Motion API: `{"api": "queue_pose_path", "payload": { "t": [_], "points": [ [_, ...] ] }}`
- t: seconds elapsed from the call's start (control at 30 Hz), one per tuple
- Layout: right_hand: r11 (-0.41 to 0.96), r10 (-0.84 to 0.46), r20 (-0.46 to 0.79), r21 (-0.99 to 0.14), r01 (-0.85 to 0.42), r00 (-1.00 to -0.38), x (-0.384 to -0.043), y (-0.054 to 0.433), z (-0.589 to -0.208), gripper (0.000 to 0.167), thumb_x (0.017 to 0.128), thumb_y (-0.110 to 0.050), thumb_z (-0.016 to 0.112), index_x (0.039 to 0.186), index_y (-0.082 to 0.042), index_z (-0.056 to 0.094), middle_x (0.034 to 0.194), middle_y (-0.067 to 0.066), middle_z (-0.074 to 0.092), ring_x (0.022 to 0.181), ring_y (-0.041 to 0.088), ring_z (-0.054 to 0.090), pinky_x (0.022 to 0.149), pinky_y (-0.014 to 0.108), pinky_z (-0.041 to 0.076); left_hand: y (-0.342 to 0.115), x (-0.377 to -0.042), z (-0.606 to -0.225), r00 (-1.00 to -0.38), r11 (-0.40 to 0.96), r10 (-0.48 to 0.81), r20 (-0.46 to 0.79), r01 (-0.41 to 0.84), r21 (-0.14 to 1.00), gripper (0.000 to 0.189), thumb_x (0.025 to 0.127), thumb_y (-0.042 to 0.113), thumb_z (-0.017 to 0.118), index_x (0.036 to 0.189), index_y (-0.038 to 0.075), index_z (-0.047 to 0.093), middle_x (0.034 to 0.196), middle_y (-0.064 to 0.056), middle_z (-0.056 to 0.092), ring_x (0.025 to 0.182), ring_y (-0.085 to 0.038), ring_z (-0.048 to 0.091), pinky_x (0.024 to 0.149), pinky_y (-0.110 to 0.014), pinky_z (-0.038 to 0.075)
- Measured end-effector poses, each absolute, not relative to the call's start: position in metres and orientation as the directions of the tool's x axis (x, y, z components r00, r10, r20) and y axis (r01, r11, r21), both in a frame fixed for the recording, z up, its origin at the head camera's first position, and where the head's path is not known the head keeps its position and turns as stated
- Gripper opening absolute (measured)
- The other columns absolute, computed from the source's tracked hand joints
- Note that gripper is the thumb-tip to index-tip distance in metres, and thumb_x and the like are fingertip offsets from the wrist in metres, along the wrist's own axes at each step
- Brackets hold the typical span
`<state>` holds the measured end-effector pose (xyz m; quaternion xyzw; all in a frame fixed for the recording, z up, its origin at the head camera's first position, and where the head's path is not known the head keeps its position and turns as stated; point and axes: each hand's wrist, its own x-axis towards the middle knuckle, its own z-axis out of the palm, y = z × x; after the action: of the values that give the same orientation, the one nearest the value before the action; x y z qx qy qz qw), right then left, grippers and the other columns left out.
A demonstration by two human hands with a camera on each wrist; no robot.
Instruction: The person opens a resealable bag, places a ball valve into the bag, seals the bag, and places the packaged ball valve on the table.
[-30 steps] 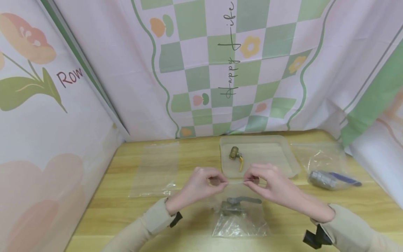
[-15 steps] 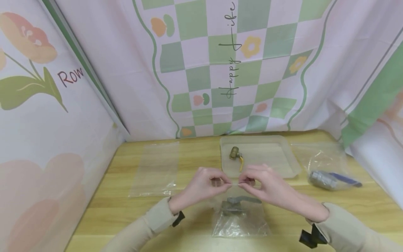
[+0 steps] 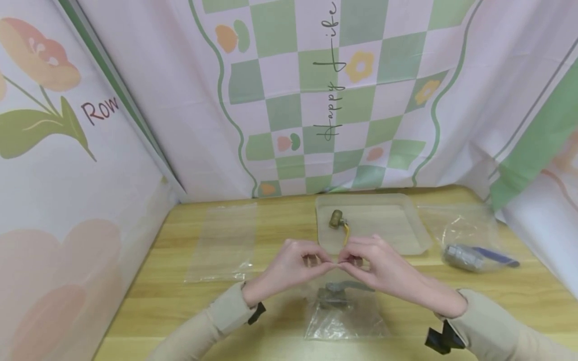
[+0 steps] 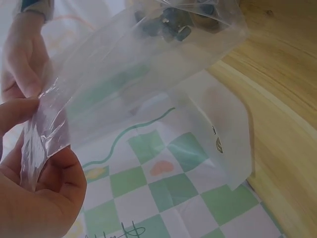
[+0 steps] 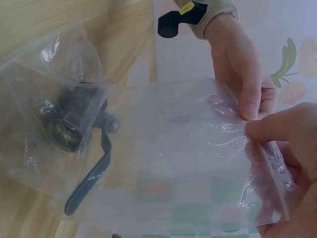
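A clear plastic bag point(image 3: 347, 328) lies at the front middle of the table, its top edge raised. Inside it sits a ball valve point(image 5: 79, 116) with a grey lever point(image 5: 91, 178). My left hand point(image 3: 295, 261) pinches the bag's top edge between thumb and fingers. Close beside it, my right hand point(image 3: 384, 260) pinches the same edge, and the fingertips of both hands meet or nearly meet in the head view. Film bunches along the edge under the left hand point(image 4: 44, 193) in the left wrist view. Whether the bag's mouth is sealed cannot be told.
Behind the hands stands a translucent tray point(image 3: 395, 199) holding a brass valve point(image 3: 336, 219) with a yellow lever. At right lies another clear bag point(image 3: 465, 220) containing a blue-levered valve point(image 3: 465, 257). A flat clear bag point(image 3: 226, 240) lies at left. Printed curtains point(image 3: 207, 125) enclose the table.
My right hand has moved left along the bag's edge, and my left hand has shifted slightly right. The gap between their fingertips has closed up. Both keep their pinch.
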<state>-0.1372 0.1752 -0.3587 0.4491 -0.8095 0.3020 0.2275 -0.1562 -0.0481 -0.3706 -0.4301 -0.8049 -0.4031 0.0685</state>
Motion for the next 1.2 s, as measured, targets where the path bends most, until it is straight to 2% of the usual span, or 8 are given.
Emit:
{"api": "queue_pose_path", "payload": {
  "t": [0.2, 0.33, 0.5, 0.7, 0.8, 1.07, 1.2],
  "points": [
    [0.433, -0.59, 0.631, -0.279, -0.857, -0.503, -0.138, 0.178, -0.358, 0.02, 0.076, -0.009, 0.079, 0.085, -0.022, 0.068, 0.076, -0.017, 0.065, 0.069, -0.01, 0.053, 0.069, 0.019, 0.046, -0.051, -0.155, -0.368, -0.64, 0.303, 0.64, 0.425, 0.719, 0.626, 0.005, 0.087, 0.012, 0.075, 0.089, 0.008, 0.077, 0.082, -0.004, 0.077, 0.066, 0.002, 0.061, 0.058, -0.009, 0.053],
    [0.471, -0.577, 0.63, -0.263, -0.842, -0.52, -0.139, 0.185, -0.357, 0.016, 0.079, -0.02, 0.08, 0.08, -0.025, 0.065, 0.07, -0.02, 0.06, 0.065, -0.012, 0.048, 0.065, 0.018, 0.043, -0.054, -0.154, -0.368, -0.642, 0.318, 0.642, 0.418, 0.72, 0.617, 0.006, 0.088, 0.013, 0.074, 0.091, 0.008, 0.076, 0.084, -0.004, 0.077, 0.069, 0.0, 0.064, 0.061, -0.009, 0.054],
    [0.495, -0.575, 0.633, -0.235, -0.836, -0.519, -0.14, 0.195, -0.358, 0.021, 0.083, -0.033, 0.077, 0.074, -0.028, 0.058, 0.064, -0.023, 0.051, 0.06, -0.012, 0.04, 0.063, 0.016, 0.037, -0.058, -0.154, -0.368, -0.625, 0.338, 0.644, 0.441, 0.75, 0.569, 0.008, 0.089, 0.014, 0.073, 0.092, 0.008, 0.077, 0.087, -0.004, 0.078, 0.072, -0.006, 0.069, 0.064, -0.005, 0.052],
    [0.469, -0.608, 0.647, -0.175, -0.866, -0.46, -0.142, 0.203, -0.358, 0.01, 0.087, -0.024, 0.073, 0.083, -0.022, 0.064, 0.074, -0.018, 0.063, 0.067, -0.009, 0.054, 0.066, 0.019, 0.049, -0.064, -0.155, -0.369, -0.629, 0.352, 0.623, 0.465, 0.756, 0.552, 0.009, 0.088, 0.014, 0.073, 0.092, 0.006, 0.076, 0.086, -0.006, 0.078, 0.069, -0.009, 0.07, 0.061, -0.004, 0.051],
    [0.448, -0.616, 0.662, -0.151, -0.881, -0.426, -0.143, 0.208, -0.359, 0.007, 0.088, -0.018, 0.071, 0.086, -0.017, 0.065, 0.078, -0.014, 0.065, 0.07, -0.005, 0.058, 0.067, 0.016, 0.052, -0.07, -0.157, -0.37, -0.639, 0.36, 0.61, 0.469, 0.75, 0.554, 0.009, 0.088, 0.012, 0.073, 0.092, 0.005, 0.076, 0.086, -0.007, 0.078, 0.068, -0.009, 0.069, 0.059, -0.004, 0.051],
    [0.46, -0.581, 0.687, -0.166, -0.872, -0.437, -0.146, 0.219, -0.363, 0.022, 0.093, -0.038, 0.065, 0.078, -0.023, 0.06, 0.065, -0.021, 0.052, 0.059, -0.011, 0.039, 0.06, 0.007, 0.034, -0.081, -0.158, -0.368, -0.689, 0.377, 0.581, 0.433, 0.7, 0.607, 0.009, 0.086, 0.015, 0.075, 0.088, 0.006, 0.075, 0.079, -0.005, 0.076, 0.064, -0.001, 0.063, 0.059, -0.009, 0.054],
    [0.494, -0.568, 0.674, -0.179, -0.851, -0.472, -0.145, 0.222, -0.362, 0.022, 0.089, -0.039, 0.069, 0.075, -0.027, 0.058, 0.064, -0.025, 0.052, 0.058, -0.014, 0.038, 0.064, 0.01, 0.036, -0.085, -0.158, -0.367, -0.705, 0.378, 0.569, 0.424, 0.682, 0.626, 0.01, 0.086, 0.016, 0.076, 0.087, 0.006, 0.074, 0.076, -0.005, 0.075, 0.062, 0.0, 0.062, 0.058, -0.011, 0.055]
  ]
}}
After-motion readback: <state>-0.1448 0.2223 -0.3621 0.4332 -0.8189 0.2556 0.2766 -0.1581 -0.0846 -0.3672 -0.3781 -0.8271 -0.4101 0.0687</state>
